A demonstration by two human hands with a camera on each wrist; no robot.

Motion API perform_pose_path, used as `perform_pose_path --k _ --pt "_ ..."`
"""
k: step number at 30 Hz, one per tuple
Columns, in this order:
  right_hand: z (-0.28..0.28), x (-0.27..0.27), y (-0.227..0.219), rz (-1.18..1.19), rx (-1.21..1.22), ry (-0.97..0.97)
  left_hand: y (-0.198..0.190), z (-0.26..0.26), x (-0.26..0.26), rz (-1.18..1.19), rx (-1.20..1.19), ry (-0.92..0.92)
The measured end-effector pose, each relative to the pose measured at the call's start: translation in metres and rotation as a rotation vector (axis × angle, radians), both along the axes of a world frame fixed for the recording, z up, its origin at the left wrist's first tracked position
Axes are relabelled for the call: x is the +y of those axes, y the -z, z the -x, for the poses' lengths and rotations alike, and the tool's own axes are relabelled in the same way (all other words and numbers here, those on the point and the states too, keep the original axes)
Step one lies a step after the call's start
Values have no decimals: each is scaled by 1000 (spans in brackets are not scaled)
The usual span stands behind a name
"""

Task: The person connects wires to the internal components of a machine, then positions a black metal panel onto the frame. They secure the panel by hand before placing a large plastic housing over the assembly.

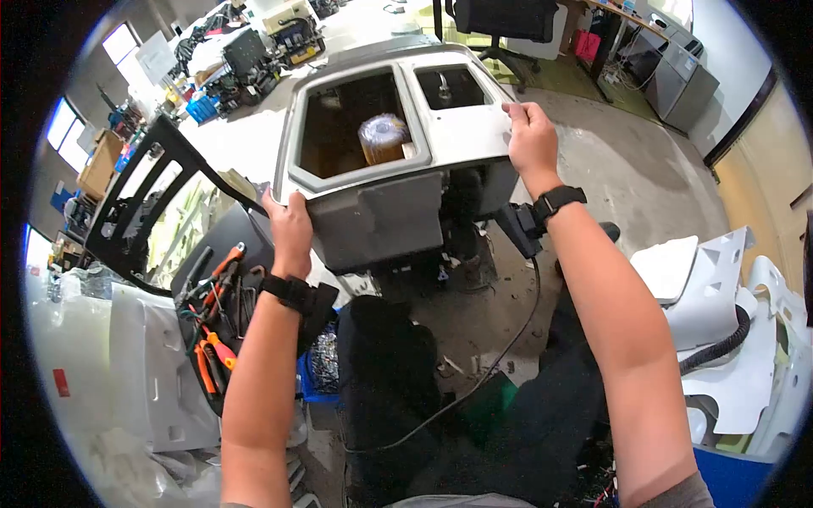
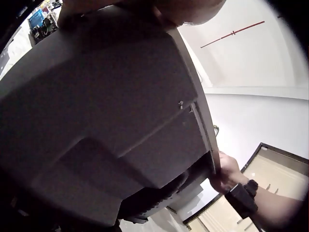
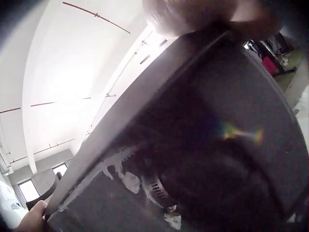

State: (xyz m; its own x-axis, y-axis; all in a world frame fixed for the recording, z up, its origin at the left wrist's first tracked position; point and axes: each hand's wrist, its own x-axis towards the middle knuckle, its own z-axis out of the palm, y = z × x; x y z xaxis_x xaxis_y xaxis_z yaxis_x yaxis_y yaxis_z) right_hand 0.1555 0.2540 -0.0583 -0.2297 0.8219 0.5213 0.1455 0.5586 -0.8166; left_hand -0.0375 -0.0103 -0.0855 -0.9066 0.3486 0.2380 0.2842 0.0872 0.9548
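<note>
In the head view, a large housing (image 1: 377, 229) with a pale frame and dark grey sides is tilted in front of me. Two openings pierce its top, and a wrapped roll (image 1: 384, 135) shows inside the bigger one. My left hand (image 1: 290, 230) grips its near left corner, thumb on the top rim. At the right edge my right hand (image 1: 533, 142) holds the frame beside the smaller opening, fingers curled over the side. The left wrist view shows the housing's dark side (image 2: 96, 96) close up. From the right wrist, its shadowed underside (image 3: 145, 150) fills much of the picture.
On the left, a black chair (image 1: 157, 190) carries pliers and other hand tools (image 1: 216, 347). A blue bin (image 1: 315, 385) of small metal parts stands below. White plastic panels (image 1: 720, 356) are piled at right. A cable (image 1: 508, 347) hangs from my right wrist across my legs.
</note>
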Motion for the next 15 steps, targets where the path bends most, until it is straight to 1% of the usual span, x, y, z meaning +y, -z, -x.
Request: perform_pose_path --k 1,2,4,5,6,8,10,12,14,15 --pt "3 3 4 33 13 -7 0 -2 0 -57 -19 22" --pt "3 6 7 36 0 -3 3 1 1 -50 -16 -4" --pt "2 3 4 52 -65 17 8 6 3 -147 -7 39" --pt "6 6 9 -50 -37 45 12 11 4 -194 -15 40" --pt "9 6 10 -36 -44 46 17 19 4 -217 -29 47" --pt "15 2 6 -47 -23 115 16 27 4 -167 -1 33" --pt "23 6 11 -131 -51 143 16 38 5 -274 -167 82" --pt "29 8 10 -129 -52 129 12 44 8 -176 -40 61" --pt "36 9 7 -74 -51 131 8 51 12 -171 -71 84" --pt "40 12 8 -60 -50 107 2 50 15 -208 -182 97"
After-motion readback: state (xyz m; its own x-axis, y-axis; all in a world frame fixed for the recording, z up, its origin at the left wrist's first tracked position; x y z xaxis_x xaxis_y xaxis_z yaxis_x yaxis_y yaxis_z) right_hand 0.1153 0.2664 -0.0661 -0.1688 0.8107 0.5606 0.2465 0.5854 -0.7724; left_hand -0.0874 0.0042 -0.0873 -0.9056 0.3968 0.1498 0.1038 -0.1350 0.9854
